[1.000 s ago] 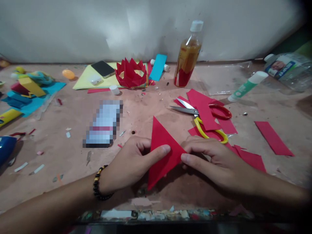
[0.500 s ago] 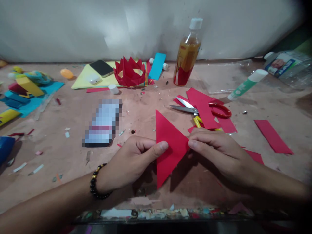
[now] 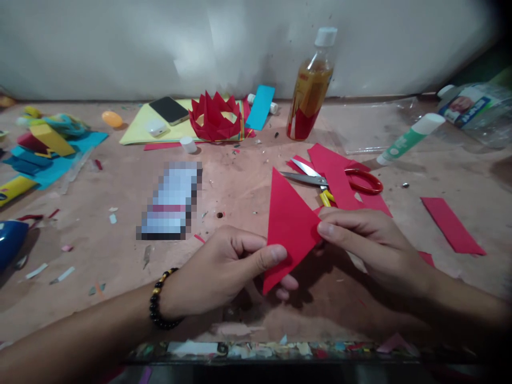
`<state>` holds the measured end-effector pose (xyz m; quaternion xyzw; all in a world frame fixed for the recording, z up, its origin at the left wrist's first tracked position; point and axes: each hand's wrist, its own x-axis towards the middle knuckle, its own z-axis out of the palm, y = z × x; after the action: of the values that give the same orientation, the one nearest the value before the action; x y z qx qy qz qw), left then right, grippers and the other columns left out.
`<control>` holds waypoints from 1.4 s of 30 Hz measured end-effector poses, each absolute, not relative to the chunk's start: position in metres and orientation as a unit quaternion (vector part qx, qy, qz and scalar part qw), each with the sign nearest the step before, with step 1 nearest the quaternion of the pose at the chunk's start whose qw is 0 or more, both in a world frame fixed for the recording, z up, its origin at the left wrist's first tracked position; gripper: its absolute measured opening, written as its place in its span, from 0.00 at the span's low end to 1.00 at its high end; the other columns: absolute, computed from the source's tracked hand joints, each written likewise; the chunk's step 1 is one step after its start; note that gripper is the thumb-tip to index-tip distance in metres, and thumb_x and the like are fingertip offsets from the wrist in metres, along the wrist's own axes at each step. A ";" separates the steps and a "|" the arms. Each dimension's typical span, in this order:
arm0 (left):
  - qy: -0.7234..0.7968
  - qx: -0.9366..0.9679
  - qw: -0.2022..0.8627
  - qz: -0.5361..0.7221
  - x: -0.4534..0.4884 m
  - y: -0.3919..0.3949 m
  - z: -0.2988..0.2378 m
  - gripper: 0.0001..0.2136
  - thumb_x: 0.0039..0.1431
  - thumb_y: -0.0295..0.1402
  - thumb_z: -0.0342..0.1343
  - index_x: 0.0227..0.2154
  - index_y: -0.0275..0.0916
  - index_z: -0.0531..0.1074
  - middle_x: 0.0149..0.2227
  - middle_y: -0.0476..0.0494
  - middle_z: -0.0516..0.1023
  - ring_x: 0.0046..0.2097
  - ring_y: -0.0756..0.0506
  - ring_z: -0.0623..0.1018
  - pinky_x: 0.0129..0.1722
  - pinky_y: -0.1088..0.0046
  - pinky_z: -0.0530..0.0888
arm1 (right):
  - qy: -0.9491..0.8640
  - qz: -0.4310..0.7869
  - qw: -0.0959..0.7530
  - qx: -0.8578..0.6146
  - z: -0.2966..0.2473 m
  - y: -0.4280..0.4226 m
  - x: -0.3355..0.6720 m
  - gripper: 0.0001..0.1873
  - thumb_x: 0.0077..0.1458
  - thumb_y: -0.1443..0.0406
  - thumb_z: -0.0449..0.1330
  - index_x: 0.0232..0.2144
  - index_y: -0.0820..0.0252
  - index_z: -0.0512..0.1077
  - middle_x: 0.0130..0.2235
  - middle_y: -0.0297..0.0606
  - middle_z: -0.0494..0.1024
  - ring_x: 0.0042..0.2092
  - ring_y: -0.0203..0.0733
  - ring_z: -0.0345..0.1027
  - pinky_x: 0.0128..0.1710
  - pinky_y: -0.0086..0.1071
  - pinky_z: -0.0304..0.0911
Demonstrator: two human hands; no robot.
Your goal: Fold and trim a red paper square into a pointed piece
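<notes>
Along the near side of the worn pink tabletop [image 3: 236, 186], two bare hands are holding one sheet between them. The left hand [image 3: 224, 266] is gripping it with the thumb lying on the upper face and fingers curling beneath, their tips showing past the lower edge, while the right hand [image 3: 372, 245] is pinching the right-hand corner narrowly between thumb and forefinger. Just beyond them, the scissors [image 3: 312, 180] are lying with blades parted, a strip of red paper [image 3: 336, 173] crossing over them, so the right knuckles are probably needing a little care near the handles. The red paper triangle [image 3: 291, 224] is hanging between the hands, seemingly just above the table, its long side facing left. As I judge it, the left hand is serving best as a steady clamp and the right as a light guide, since squeezing hard would be rumpling that corner; I cannot tell whether layers are lying under the top face, but pressing any crease on the table would be giving a crisper line. Small paper scraps [image 3: 37, 271] are littering the surface, and pressing over such bits would be risking dents
</notes>
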<state>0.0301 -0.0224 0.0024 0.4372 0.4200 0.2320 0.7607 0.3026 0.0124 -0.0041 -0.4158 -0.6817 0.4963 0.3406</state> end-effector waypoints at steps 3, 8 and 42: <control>0.419 0.420 0.771 0.233 0.031 -0.021 0.003 0.17 0.76 0.50 0.72 0.37 0.42 0.90 0.40 0.46 0.94 0.38 0.53 0.91 0.32 0.88 0.80 | -0.660 0.509 0.354 -0.424 -0.005 0.014 0.304 0.29 0.74 0.43 0.69 0.26 0.53 0.81 0.28 0.33 0.77 0.31 0.39 0.68 0.33 0.34 0.67; 0.408 0.403 0.784 0.238 0.032 -0.021 0.001 0.16 0.78 0.49 0.70 0.41 0.40 0.88 0.43 0.45 0.95 0.40 0.54 0.91 0.31 0.89 0.78 | -0.622 0.518 0.376 -0.450 -0.007 0.016 0.306 0.26 0.68 0.41 0.74 0.29 0.53 0.87 0.32 0.37 0.85 0.35 0.43 0.77 0.36 0.36 0.74; 0.363 0.713 0.498 0.334 0.027 -0.030 -0.015 0.44 0.71 0.41 0.75 0.83 0.41 0.60 0.75 0.28 0.79 0.67 0.35 0.86 0.69 0.56 0.84 | -0.875 0.278 0.328 -0.223 0.002 0.014 0.301 0.18 0.80 0.56 0.67 0.34 0.53 0.77 0.29 0.30 0.80 0.31 0.37 0.75 0.33 0.31 0.72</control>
<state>0.0273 -0.0298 -0.0155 0.7129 0.3634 0.3340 0.4982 0.3012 0.0143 0.0022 -0.2231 -0.8748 0.2784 0.3277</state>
